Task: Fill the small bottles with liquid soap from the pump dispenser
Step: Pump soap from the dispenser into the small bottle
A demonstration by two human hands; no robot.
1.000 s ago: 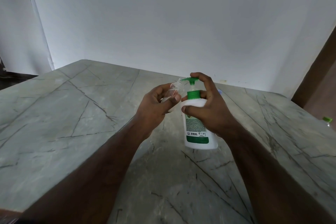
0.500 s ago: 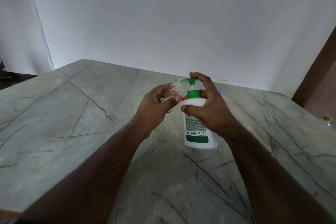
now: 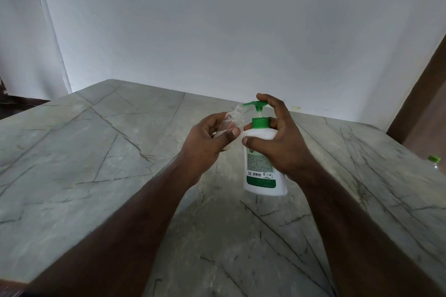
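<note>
A white pump dispenser (image 3: 261, 176) with a green collar and green pump head stands on the marble table (image 3: 96, 164). My right hand (image 3: 281, 142) wraps its shoulder, thumb in front, with the index finger resting on top of the pump head. My left hand (image 3: 207, 142) holds a small clear bottle (image 3: 233, 119) tilted, its open neck right under the green spout. The pump head stands raised above the collar. Fingers hide the small bottle's lower part.
A clear bottle with a green cap (image 3: 436, 163) shows at the right edge of the table. A white wall rises behind the table's far edge. A brown door frame (image 3: 420, 94) stands at the right.
The pump head has risen from its pressed-down position, with my right index finger still on it. The small bottle stays at the spout.
</note>
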